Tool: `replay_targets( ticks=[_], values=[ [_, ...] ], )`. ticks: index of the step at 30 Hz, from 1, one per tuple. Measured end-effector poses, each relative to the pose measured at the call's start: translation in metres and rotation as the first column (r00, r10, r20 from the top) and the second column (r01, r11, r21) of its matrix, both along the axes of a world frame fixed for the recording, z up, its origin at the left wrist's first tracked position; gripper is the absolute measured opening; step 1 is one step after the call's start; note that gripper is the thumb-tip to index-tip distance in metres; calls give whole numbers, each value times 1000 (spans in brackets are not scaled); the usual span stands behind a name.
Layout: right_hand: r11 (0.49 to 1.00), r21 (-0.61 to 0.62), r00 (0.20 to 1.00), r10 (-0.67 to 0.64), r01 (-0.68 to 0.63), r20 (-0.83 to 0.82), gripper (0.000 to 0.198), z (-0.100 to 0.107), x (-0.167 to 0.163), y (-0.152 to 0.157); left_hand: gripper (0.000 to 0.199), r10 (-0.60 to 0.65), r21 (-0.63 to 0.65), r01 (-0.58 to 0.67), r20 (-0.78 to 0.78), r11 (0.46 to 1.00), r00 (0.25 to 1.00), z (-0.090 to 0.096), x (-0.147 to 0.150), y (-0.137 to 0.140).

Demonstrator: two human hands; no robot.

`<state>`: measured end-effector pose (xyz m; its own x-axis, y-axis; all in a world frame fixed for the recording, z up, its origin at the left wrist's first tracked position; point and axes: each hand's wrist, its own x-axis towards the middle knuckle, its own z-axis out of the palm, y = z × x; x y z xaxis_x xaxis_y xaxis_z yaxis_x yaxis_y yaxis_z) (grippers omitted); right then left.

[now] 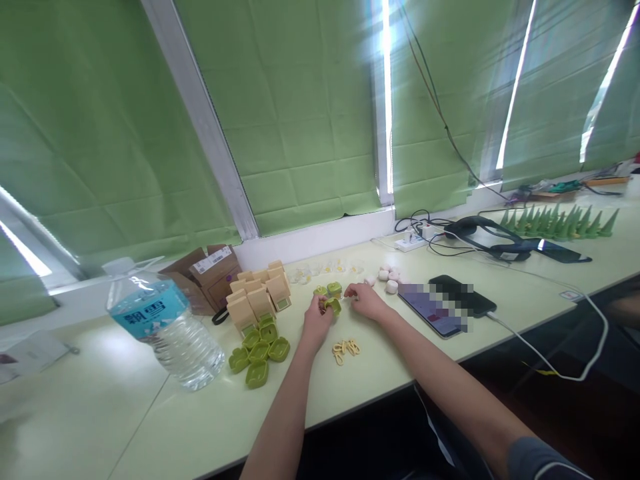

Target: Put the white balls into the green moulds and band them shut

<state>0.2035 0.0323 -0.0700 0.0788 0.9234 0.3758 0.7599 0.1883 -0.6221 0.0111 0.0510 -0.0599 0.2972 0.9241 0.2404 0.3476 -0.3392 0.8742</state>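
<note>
My left hand is closed around the edge of a small olive-green plastic cup. Just to the right, my right hand has its fingers curled together beside the cup; whatever is between the fingertips is too small to make out. Behind the hands lie a few more green pieces. A cluster of several green cups rests left of my left forearm. Between my forearms is a small pile of pale yellow loops. White rounded pieces lie beyond my right hand.
Cream-coloured blocks stand by a cardboard box and a large water bottle. Small clear pieces line the back. Two phones, a cable, black glasses and green cones occupy the right.
</note>
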Motion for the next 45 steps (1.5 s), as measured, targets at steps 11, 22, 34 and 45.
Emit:
replay_targets(
  ticks=[11, 22, 34, 45],
  values=[
    [995, 77, 844, 100, -69, -527, 25, 20, -18, -12, 28, -36, 36, 36, -11, 999, 999, -1, -3, -1],
    [951, 226, 902, 277, -209, -331, 27, 9, -21, -7, 32, -10, -34, 10, 11, 999, 1000, 5, -1, -3],
    [936, 293, 819, 320, -195, -477, 16, 15, -23, -5, 31, -16, -69, 17, 27, 997, 1000, 12, 0, -8],
    [935, 288, 864, 312, -207, -395, 29, 9, -24, -5, 30, -19, -44, 19, 21, 999, 1000, 6, -1, -5]
  ],
)
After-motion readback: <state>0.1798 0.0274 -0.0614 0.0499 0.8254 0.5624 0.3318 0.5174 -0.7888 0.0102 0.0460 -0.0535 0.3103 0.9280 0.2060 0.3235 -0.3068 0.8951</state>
